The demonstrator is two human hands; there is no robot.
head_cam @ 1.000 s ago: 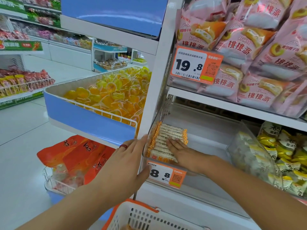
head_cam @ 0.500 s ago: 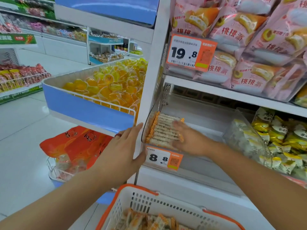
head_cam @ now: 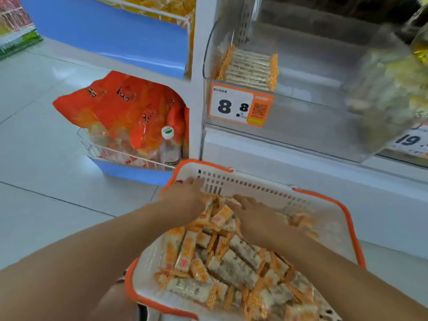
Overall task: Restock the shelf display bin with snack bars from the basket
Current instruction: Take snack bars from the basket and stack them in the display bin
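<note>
A white basket with an orange rim [head_cam: 261,189] sits low in front of me, heaped with snack bars [head_cam: 231,262] in white and orange wrappers. Both hands are down inside it at the far end. My left hand [head_cam: 185,195] lies on the bars with fingers stretched toward the basket's far wall. My right hand [head_cam: 252,212] dips its fingertips among the bars; motion blur hides its grip. Above, the clear display bin [head_cam: 301,128] with an 8.8 price tag [head_cam: 240,107] holds one neat row of bars [head_cam: 250,68] at its left end.
To the right stands another clear bin of yellow-wrapped snacks [head_cam: 393,72] above a 19.8 tag [head_cam: 410,142]. Left of the shelf post, orange bags [head_cam: 120,107] and a water bottle [head_cam: 170,147] fill a low wire rack under a blue panel [head_cam: 104,31]. Tiled floor [head_cam: 46,181] spreads left.
Both hands have left the display bin and shelf post and dropped into the basket. My view has tilted down, bringing the basket into full sight.
</note>
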